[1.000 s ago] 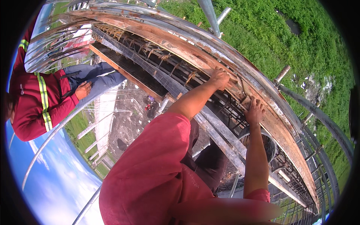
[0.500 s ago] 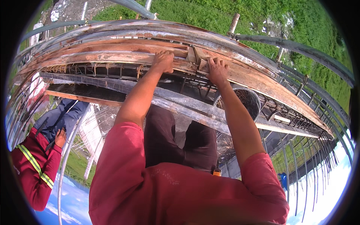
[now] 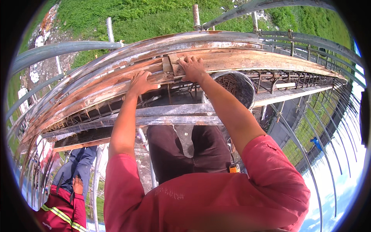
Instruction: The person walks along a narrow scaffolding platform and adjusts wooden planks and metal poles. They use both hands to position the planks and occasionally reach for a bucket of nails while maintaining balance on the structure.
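Long weathered timber boards (image 3: 96, 91) run across in front of me, along the top of a formwork. My left hand (image 3: 141, 82) lies on their near edge with its thumb stretched out to the right, open and resting rather than gripping. To its right, my right hand (image 3: 192, 69) has its fingers bent over the end of a wooden plank (image 3: 232, 61), holding its edge. A short wooden block (image 3: 167, 64) stands between the two hands, where board ends meet. Below my right hand, partly behind that forearm, sits a grey bucket (image 3: 250, 87) with rusty metal pieces (image 3: 228, 83) in it.
Steel rebar cages (image 3: 305, 80) lie inside the formwork. A grey metal-like beam (image 3: 174, 111) crosses before my legs. Scaffold pipes (image 3: 62, 49) rail the far side, with grass (image 3: 154, 19) beyond. Upright bars (image 3: 328, 154) rise at right. Another person (image 3: 63, 205) stands at lower left.
The view has swung, so the boards and bucket sit further left. My left hand has loosened from the board, its thumb now spread. My right hand stays on the plank end.
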The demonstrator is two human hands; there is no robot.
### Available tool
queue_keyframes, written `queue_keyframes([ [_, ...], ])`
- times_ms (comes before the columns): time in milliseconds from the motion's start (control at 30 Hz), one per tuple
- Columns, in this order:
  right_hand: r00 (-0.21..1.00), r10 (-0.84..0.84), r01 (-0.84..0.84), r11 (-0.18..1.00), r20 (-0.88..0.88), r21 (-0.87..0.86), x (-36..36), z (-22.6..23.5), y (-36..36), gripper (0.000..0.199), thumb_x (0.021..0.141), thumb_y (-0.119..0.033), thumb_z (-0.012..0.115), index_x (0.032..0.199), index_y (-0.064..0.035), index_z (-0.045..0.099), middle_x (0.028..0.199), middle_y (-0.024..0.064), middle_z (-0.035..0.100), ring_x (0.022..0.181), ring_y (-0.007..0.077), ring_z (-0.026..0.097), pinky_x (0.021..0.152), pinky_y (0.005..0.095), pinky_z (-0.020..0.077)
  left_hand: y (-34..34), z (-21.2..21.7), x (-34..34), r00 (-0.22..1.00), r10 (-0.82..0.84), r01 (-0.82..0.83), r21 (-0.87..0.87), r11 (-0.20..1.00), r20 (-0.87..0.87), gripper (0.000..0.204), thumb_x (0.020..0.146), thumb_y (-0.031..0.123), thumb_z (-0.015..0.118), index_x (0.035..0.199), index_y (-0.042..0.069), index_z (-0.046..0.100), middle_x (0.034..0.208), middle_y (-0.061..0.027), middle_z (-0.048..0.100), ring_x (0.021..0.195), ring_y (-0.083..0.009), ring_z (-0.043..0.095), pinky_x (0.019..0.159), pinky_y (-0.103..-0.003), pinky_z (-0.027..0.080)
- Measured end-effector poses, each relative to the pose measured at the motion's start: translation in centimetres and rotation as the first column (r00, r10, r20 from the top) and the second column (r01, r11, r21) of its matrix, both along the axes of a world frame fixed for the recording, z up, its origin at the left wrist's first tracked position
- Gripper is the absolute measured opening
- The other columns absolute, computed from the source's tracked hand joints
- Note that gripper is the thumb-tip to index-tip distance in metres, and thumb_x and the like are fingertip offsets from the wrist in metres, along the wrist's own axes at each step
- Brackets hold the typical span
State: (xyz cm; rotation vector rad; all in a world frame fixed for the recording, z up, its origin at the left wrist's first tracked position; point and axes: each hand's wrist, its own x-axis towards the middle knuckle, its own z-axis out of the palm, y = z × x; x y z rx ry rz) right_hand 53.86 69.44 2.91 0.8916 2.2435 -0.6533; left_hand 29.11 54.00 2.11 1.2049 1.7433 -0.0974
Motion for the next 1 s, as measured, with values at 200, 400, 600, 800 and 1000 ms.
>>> queue_keyframes([
  [200,0.997,-0.031,0.030,1.000,-0.072,-0.005,0.8,0.2,0.3,0.101,0.067,-0.053,0.088,0.153,-0.0284,0.042,0.149,0.0145,0.049,0.139,0.0353,0.045,0.107,0.0593,0.0371,-0.6,1.9,2.3,0.987,0.034,-0.002,0.203,0.979,-0.155,0.091,0.070,0.054,0.086,0.143,0.010,0.055,0.145,-0.0157,0.051,0.140,-0.0392,0.039,0.119,-0.054,0.027],
  [400,0.990,-0.105,0.093,0.989,-0.096,-0.118,1.3,-0.7,1.3,0.109,0.067,-0.056,0.086,0.158,-0.0256,0.035,0.157,0.0188,0.042,0.142,0.0392,0.045,0.114,0.0563,0.0334,-0.8,2.2,3.7,0.967,0.077,-0.034,0.176,0.984,-0.242,0.095,0.072,0.050,0.085,0.150,0.012,0.047,0.149,-0.0150,0.046,0.143,-0.0380,0.035,0.123,-0.055,0.019],
  [600,0.974,-0.161,0.144,0.983,-0.157,-0.117,1.7,-1.6,1.1,0.103,0.067,-0.055,0.085,0.155,-0.0250,0.040,0.150,0.0204,0.049,0.141,0.0379,0.047,0.112,0.0558,0.0347,0.3,0.8,2.6,0.966,0.054,0.002,0.215,0.977,-0.253,0.084,0.071,0.041,0.088,0.142,0.011,0.053,0.144,-0.0143,0.050,0.138,-0.0395,0.041,0.120,-0.055,0.026],
  [800,0.963,-0.201,0.179,0.975,-0.180,-0.133,1.7,-1.1,1.1,0.101,0.069,-0.062,0.082,0.154,-0.0239,0.042,0.146,0.0232,0.052,0.141,0.0399,0.046,0.113,0.0575,0.0331,-0.4,0.6,3.5,0.947,0.072,-0.007,0.205,0.979,-0.314,0.087,0.072,0.040,0.087,0.146,0.013,0.049,0.146,-0.0156,0.048,0.140,-0.0401,0.039,0.121,-0.056,0.023],
  [1000,0.863,-0.439,0.356,0.880,-0.251,-0.315,1.9,-0.3,2.4,0.101,0.073,-0.065,0.081,0.153,-0.0173,0.043,0.147,0.0268,0.051,0.141,0.0410,0.045,0.116,0.0559,0.0330,-0.6,1.5,3.7,0.938,0.149,-0.073,0.241,0.968,-0.313,0.090,0.073,0.040,0.086,0.149,0.014,0.046,0.152,-0.0147,0.043,0.144,-0.0371,0.035,0.123,-0.056,0.018],
])
